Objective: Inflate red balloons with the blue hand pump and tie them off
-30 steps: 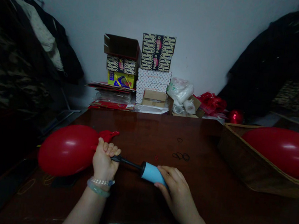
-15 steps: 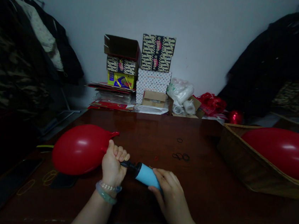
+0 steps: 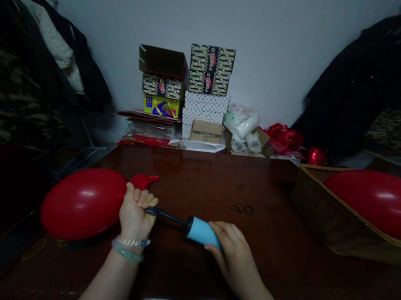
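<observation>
A balloon pump with a light-blue barrel and black end lies between my hands, its thin black rod drawn out. My left hand, closed in a fist, grips the pump's black end together with the neck of an inflated red balloon; the join is hidden in my fingers. Around the blue barrel my right hand is wrapped from the right side. Just behind my left hand a flat red balloon rests on the table.
Several black rubber bands lie on the dark wooden table. At the right stands a wicker basket holding a big red balloon. Boxes are stacked at the back. A yellow band lies left.
My left hand has moved left with the inflated balloon, drawing the black rod further out of the barrel. The flat balloon behind it shows more. My right hand has shifted slightly right.
</observation>
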Demonstrator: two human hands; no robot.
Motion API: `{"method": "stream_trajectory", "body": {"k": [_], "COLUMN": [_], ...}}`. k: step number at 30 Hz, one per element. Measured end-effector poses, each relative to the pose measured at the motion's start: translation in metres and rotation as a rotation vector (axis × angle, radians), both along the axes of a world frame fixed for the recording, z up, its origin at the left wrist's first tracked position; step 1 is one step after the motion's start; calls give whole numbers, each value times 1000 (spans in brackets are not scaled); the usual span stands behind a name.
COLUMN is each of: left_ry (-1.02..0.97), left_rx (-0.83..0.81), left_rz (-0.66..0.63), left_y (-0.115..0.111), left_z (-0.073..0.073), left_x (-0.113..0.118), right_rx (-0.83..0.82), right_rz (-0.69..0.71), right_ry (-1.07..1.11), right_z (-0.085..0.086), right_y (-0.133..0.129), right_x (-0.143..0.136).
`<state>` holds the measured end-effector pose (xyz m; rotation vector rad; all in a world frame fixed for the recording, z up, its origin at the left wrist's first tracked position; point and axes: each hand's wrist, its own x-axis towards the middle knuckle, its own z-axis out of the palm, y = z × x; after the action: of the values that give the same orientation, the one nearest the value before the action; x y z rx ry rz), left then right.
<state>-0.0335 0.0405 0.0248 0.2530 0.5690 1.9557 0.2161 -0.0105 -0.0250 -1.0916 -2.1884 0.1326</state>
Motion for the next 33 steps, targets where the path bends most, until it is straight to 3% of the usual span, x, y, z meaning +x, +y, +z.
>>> {"method": "stream_trajectory", "body": {"k": [6, 15, 19, 24, 33], "left_ry": [-8, 1, 61, 113, 40], "left_rx": [-20, -47, -62, -25, -12], "left_rz": [-29, -123, -97, -66, 33], "left_y": [-9, -12, -16, -19, -3], "left_z": [4, -13, -8, 2, 0], "left_x": [13, 35, 40, 34, 7], "right_rx": [-23, -80, -155, -203, -114], "right_rz": [-9, -39, -27, -23, -31], "right_ry": [-12, 3, 24, 35, -27], "right_z": [4, -4, -6, -5, -7], "right_y": [-8, -17, -14, -13, 0], "right_x": [-6, -22, -26, -25, 2]}}
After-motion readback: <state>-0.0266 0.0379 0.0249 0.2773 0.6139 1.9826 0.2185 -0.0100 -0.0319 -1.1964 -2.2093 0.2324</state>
